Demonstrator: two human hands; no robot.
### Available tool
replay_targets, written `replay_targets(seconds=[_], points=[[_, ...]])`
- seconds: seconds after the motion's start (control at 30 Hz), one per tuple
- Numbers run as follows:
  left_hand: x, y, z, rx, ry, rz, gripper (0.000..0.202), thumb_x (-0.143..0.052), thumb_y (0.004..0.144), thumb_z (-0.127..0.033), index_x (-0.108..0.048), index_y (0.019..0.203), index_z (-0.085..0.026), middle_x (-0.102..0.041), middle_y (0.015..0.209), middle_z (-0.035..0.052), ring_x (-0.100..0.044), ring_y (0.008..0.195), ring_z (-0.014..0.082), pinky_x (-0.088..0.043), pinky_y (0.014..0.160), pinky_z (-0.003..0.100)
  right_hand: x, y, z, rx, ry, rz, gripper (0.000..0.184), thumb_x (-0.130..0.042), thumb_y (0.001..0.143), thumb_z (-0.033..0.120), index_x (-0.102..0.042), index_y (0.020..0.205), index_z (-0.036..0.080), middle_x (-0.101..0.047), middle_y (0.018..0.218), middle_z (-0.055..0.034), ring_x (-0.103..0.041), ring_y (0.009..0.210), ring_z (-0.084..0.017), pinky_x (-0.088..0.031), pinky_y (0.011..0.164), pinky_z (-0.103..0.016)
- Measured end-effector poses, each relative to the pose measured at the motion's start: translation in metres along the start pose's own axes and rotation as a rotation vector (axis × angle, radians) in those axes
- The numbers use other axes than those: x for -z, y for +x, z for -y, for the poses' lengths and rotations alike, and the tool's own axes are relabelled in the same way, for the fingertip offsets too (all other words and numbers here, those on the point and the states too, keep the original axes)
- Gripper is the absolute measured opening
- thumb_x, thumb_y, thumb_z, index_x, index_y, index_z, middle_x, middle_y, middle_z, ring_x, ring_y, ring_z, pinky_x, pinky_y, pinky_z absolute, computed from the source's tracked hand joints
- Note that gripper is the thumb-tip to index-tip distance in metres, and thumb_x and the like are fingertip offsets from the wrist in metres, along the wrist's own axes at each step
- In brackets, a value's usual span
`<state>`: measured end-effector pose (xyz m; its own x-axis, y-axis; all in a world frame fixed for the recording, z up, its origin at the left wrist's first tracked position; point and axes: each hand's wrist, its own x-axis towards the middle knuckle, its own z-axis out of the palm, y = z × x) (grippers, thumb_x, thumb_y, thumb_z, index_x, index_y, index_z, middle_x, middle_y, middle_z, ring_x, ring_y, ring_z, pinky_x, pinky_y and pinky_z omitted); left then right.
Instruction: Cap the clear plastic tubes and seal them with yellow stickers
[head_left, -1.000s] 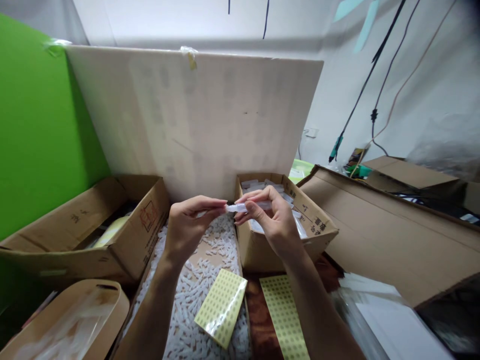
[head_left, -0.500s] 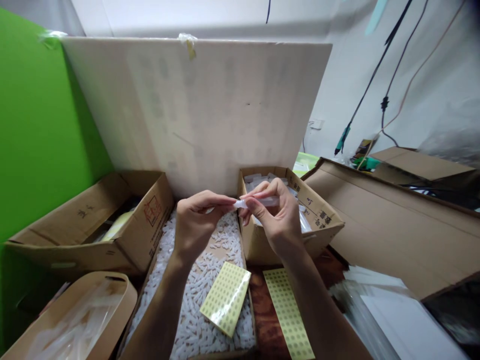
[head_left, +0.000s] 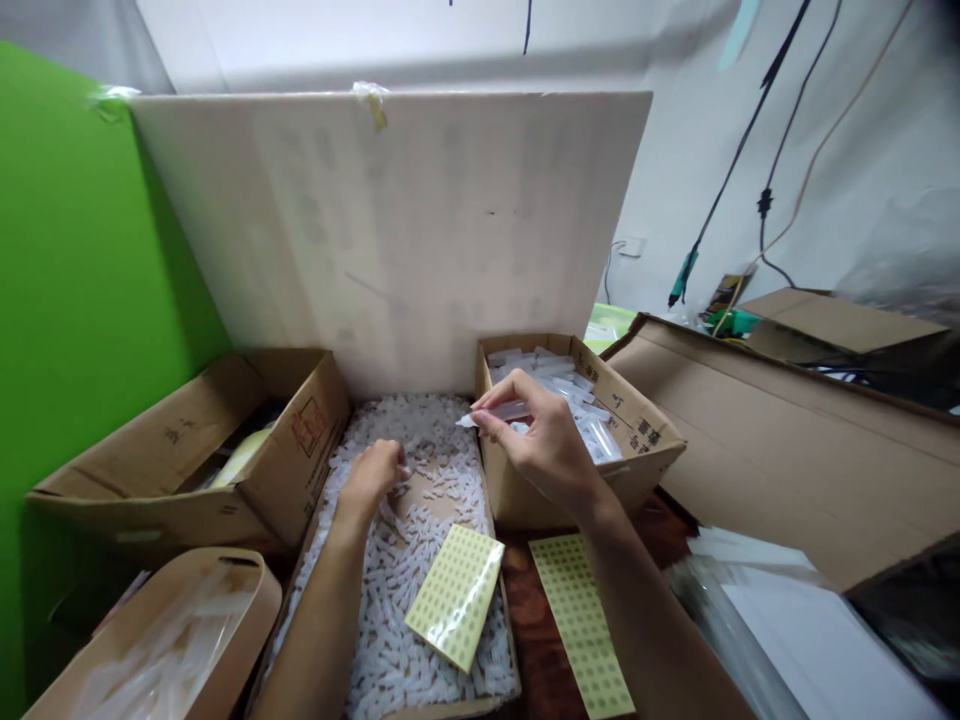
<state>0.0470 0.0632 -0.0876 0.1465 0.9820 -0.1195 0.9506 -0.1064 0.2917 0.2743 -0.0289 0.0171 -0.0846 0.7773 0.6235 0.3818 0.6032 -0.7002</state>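
Observation:
In my right hand (head_left: 536,425) a slim, translucent plastic tube (head_left: 511,410) is pinched between thumb and fingers. A small white pointed tip (head_left: 466,421) sticks out of its left end. My left hand (head_left: 373,475) is down at the shallow cardboard tray (head_left: 450,711), which is full of small white plastic tips (head_left: 390,600). Its fingers are curled over the pieces, and what they grip is partly hidden. Lying on the near part of the tips is a yellow sheet of small round stickers (head_left: 456,595).
Behind my right hand stands a cardboard box (head_left: 637,475) of translucent tubes. Another box (head_left: 285,450) is at the left, with an oval container (head_left: 262,600) of clear plastic pieces in front. A second sticker sheet (head_left: 581,620) lies right of the tray. A white board (head_left: 450,230) closes the back.
My left hand has let go of the tip end and dropped down and left to the tray. My right hand still holds the tube, slightly lower and turned.

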Motion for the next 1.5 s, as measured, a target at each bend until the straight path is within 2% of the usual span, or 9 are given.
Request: replay_targets(seconds=[0.2, 0.33, 0.53, 0.7, 0.87, 1.07, 1.2, 1.33, 1.5], points=[[-0.017, 0.008, -0.002, -0.045, -0.094, -0.014, 0.02, -0.068, 0.095, -0.032, -0.068, 0.103, -0.014, -0.07, 0.108, 0.0069, -0.067, 0.102, 0.0214, -0.056, 0.092, 0.043, -0.001, -0.001, 0.001, 0.028, -0.039, 0.099, 0.011, -0.071, 0.09, 0.023, -0.062, 0.083, 0.021, -0.073, 0.084, -0.002, -0.07, 0.078, -0.018, -0.053, 0.066, -0.03], [-0.003, 0.006, -0.011, -0.209, -0.35, -0.126, 0.016, -0.074, 0.087, -0.029, -0.068, 0.084, -0.015, -0.071, 0.089, 0.0061, -0.068, 0.091, 0.0217, -0.054, 0.086, 0.036, -0.004, -0.001, -0.002, 0.008, 0.0, 0.095, 0.01, -0.07, 0.09, 0.024, -0.062, 0.086, 0.021, -0.073, 0.09, -0.0038, -0.071, 0.083, -0.02, -0.057, 0.073, -0.034], [0.038, -0.019, -0.052, -0.486, -0.94, -0.375, 0.044, -0.049, 0.1, -0.048, -0.053, 0.133, -0.02, -0.068, 0.112, 0.0082, -0.068, 0.089, 0.0148, -0.054, 0.078, 0.026, -0.002, 0.001, -0.008, 0.059, 0.046, -0.041, 0.01, -0.07, 0.089, 0.021, -0.06, 0.085, 0.022, -0.071, 0.098, -0.005, -0.069, 0.096, -0.022, -0.055, 0.089, -0.041], [0.046, -0.039, -0.081, -0.596, -1.532, -0.364, 0.035, -0.082, 0.079, -0.043, -0.067, 0.097, -0.017, -0.073, 0.088, 0.0035, -0.067, 0.078, 0.0124, -0.054, 0.074, 0.023, -0.004, 0.001, -0.004, 0.1, 0.056, -0.104, 0.01, -0.069, 0.089, 0.019, -0.06, 0.087, 0.022, -0.069, 0.097, -0.0042, -0.067, 0.099, -0.022, -0.052, 0.089, -0.04], [0.044, -0.048, -0.088, -0.61, -1.519, -0.351, 0.028, -0.084, 0.08, -0.037, -0.067, 0.085, -0.015, -0.073, 0.075, 0.0019, -0.068, 0.067, 0.0109, -0.055, 0.069, 0.022, -0.005, 0.0, -0.001, 0.104, 0.126, -0.102, 0.011, -0.07, 0.09, 0.023, -0.061, 0.085, 0.022, -0.068, 0.097, -0.0041, -0.067, 0.094, -0.02, -0.054, 0.084, -0.037], [0.056, -0.064, -0.088, -0.815, -1.182, -0.607, 0.017, -0.084, 0.08, -0.024, -0.072, 0.091, -0.019, -0.077, 0.1, 0.0052, -0.073, 0.097, 0.0188, -0.058, 0.093, 0.032, -0.002, -0.002, -0.001, -0.143, 0.366, -0.067, 0.029, -0.07, 0.092, 0.047, -0.055, 0.089, 0.023, -0.055, 0.053, 0.0067, -0.048, 0.039, -0.01, -0.038, 0.039, -0.024], [0.066, -0.074, -0.083, -0.802, -0.93, -0.589, 0.032, -0.079, 0.084, -0.039, -0.067, 0.106, -0.019, -0.075, 0.101, 0.0057, -0.073, 0.086, 0.0179, -0.058, 0.079, 0.028, 0.0, -0.002, 0.0, -0.142, 0.421, -0.067, 0.035, -0.073, 0.089, 0.052, -0.053, 0.086, 0.023, -0.054, 0.052, 0.0073, -0.045, 0.04, -0.008, -0.033, 0.038, -0.022], [0.071, -0.082, -0.085, -0.729, -0.635, -0.471, 0.046, -0.044, 0.105, -0.042, -0.062, 0.071, -0.017, -0.061, 0.057, -0.0004, -0.057, 0.051, 0.0108, -0.043, 0.054, 0.023, 0.0, -0.003, 0.0, -0.119, 0.399, -0.025, 0.035, -0.076, 0.086, 0.05, -0.054, 0.084, 0.023, -0.054, 0.054, 0.0067, -0.046, 0.043, -0.009, -0.034, 0.041, -0.023], [0.075, -0.086, -0.087, -0.846, -0.463, -0.652, 0.015, -0.061, 0.098, -0.033, -0.067, 0.1, -0.019, -0.073, 0.088, 0.0046, -0.065, 0.076, 0.0159, -0.048, 0.07, 0.025, 0.001, -0.003, 0.001, -0.118, 0.416, -0.044, 0.034, -0.074, 0.088, 0.048, -0.053, 0.081, 0.022, -0.051, 0.053, 0.0073, -0.044, 0.044, -0.008, -0.033, 0.042, -0.023]])
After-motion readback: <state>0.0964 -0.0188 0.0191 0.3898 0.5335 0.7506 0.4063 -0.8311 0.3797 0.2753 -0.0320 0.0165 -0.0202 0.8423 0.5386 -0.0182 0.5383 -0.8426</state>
